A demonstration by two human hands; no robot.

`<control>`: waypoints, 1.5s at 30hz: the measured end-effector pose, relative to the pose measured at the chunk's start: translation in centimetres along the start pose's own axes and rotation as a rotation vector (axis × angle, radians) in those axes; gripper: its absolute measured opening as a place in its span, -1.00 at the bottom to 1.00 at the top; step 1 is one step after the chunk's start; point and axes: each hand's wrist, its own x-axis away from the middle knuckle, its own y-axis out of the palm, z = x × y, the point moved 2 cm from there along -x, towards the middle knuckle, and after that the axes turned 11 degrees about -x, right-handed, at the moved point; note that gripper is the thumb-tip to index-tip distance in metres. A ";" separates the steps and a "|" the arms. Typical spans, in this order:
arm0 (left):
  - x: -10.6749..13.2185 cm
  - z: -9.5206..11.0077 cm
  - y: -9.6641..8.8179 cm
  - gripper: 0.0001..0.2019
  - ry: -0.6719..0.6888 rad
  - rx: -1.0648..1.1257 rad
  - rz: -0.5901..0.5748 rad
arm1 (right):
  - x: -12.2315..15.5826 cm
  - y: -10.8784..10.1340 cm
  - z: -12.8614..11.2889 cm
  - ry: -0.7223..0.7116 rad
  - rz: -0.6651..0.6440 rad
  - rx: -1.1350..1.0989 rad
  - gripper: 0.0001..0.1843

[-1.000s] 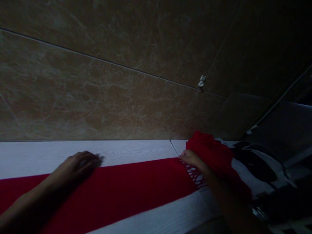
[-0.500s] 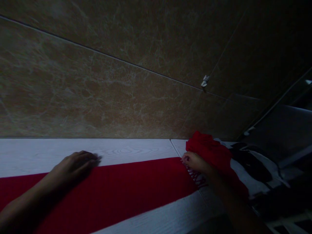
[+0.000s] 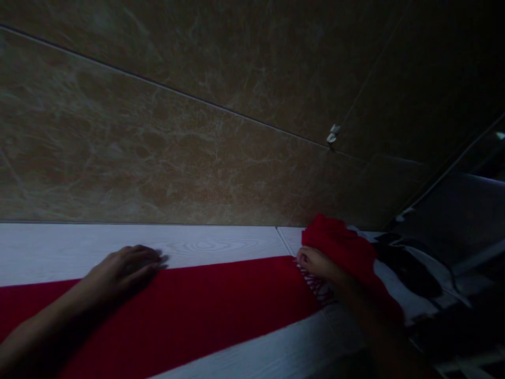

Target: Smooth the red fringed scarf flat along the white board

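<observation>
A long red scarf (image 3: 221, 302) with a fringed end lies flat across a pale wood-grain surface (image 3: 244, 239). My right hand (image 3: 313, 262) is at the scarf's far right corner, thumb and fingers pinched on the fringe (image 3: 312, 284). At the left, my left hand (image 3: 128, 266) hovers or rests over the scarf's upper edge with its fingers loosely stretched out and nothing in them. Whether its fingertips touch the cloth I cannot tell. Right beside my right hand is a crumpled heap of red cloth (image 3: 343, 245), partly hidden by my forearm.
A brown marbled wall (image 3: 197, 158) runs along the back edge of the surface. On it sits a small white clip (image 3: 333, 133). Black cloth or another dark item (image 3: 410, 268) lies on white material at the right, where the light is dim.
</observation>
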 end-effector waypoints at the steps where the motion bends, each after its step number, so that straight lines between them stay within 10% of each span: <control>1: 0.0 -0.2 0.1 -0.34 0.003 -0.003 0.000 | -0.1 -0.1 -0.1 0.000 0.001 0.000 -0.80; 45: 0.1 0.2 0.2 -0.58 0.042 0.075 -0.033 | -2.5 0.3 -1.3 -0.088 -0.055 -0.021 -0.70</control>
